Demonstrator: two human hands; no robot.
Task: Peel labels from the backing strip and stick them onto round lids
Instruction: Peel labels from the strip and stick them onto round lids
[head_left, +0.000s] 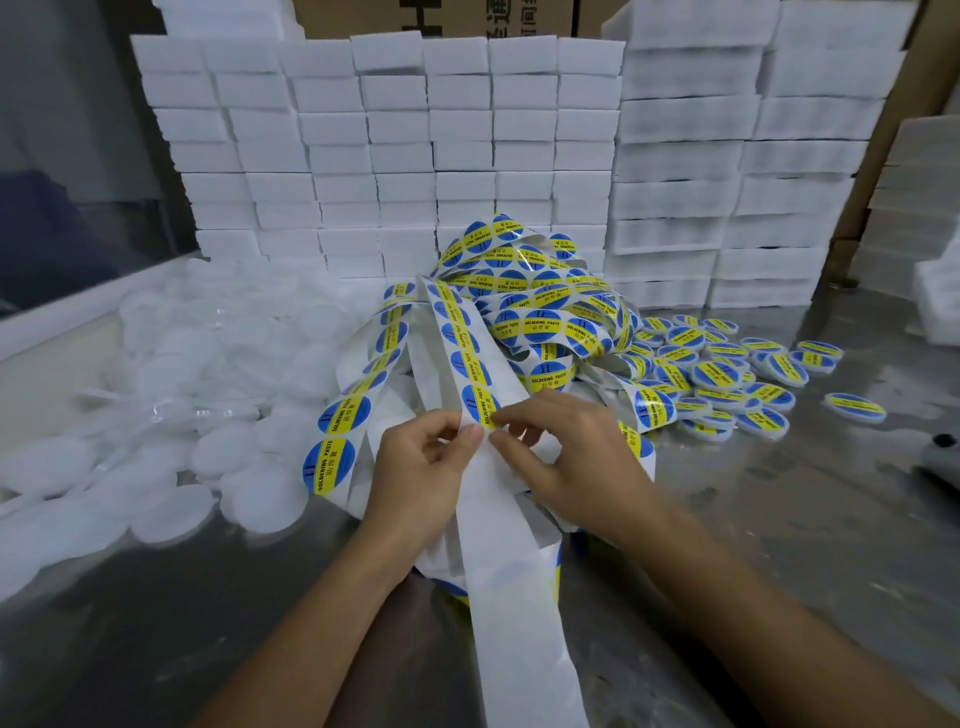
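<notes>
Shiny metal table, kinda smudged. On it: a heap of plain white lids on the left, a tangled pile of label strip in the middle, labelled lids scattered right, and stacked white foam blocks along the back.
</notes>
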